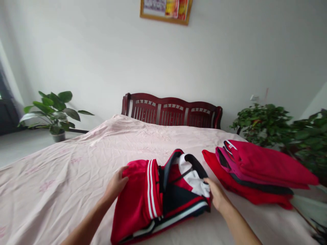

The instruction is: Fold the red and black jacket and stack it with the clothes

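A red and navy track jacket (138,194) with white stripes lies partly folded on the pink bedspread (84,170). Its collar end, with white lining showing, points away to the right. My left hand (118,182) pinches the jacket's left edge at the folded red part. On the other side, my right hand (214,193) grips the edge by the collar and white lining. The fingers of both hands are closed on the cloth. To the right of my right hand is a stack of folded clothes (268,163) in red, magenta and dark cloth.
A dark red wooden bench (172,110) stands beyond the bed against the wall. One potted plant (55,110) is on the floor at left, and leafy plants (263,124) crowd the right side behind the stack. A framed picture (166,10) hangs above.
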`<action>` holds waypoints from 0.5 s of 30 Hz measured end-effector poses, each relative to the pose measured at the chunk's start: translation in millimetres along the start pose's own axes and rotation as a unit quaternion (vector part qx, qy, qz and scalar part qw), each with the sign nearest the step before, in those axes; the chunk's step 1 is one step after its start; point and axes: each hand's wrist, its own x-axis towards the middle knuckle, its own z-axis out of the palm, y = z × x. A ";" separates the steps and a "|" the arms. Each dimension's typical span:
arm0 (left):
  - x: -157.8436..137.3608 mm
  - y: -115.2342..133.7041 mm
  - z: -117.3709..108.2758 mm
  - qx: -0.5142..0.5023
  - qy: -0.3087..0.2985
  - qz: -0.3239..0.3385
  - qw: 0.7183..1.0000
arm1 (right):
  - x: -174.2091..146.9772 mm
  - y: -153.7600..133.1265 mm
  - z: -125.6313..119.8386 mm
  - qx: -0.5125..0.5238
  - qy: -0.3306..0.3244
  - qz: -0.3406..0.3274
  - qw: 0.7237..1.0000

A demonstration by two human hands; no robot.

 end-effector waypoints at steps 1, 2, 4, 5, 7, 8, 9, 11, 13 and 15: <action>1.6 -0.6 -6.4 0.024 0.014 0.003 1.000 | -2.6 18.8 -2.5 -0.042 -0.005 -0.006 0.999; 0.1 1.9 -9.0 0.045 0.016 0.017 0.999 | -5.5 35.5 -3.4 -0.084 0.008 -0.013 0.996; -11.8 16.1 -2.7 0.095 -0.007 0.076 0.993 | -10.8 59.2 -1.8 -0.161 0.045 -0.023 0.986; -21.4 26.4 5.0 0.118 -0.036 0.117 0.985 | -12.7 65.5 -0.4 -0.189 0.064 -0.023 0.980; -44.1 48.0 24.5 0.136 -0.103 0.172 0.970 | -14.8 69.4 1.4 -0.219 0.076 -0.021 0.973; -55.6 57.3 34.1 0.153 -0.143 0.189 0.959 | -15.2 68.5 1.4 -0.221 0.073 -0.022 0.972; -65.9 64.6 42.3 0.175 -0.178 0.195 0.949 | -15.5 66.9 0.8 -0.215 0.067 -0.026 0.974; -80.6 72.7 53.0 0.225 -0.230 0.199 0.926 | -16.0 63.7 -1.5 -0.193 0.053 -0.034 0.979; -85.7 73.4 55.7 0.258 -0.244 0.203 0.913 | -16.6 62.3 -3.9 -0.175 0.044 -0.036 0.983; -82.4 70.1 52.9 0.273 -0.233 0.212 0.909 | -17.2 62.5 -5.4 -0.166 0.035 -0.038 0.985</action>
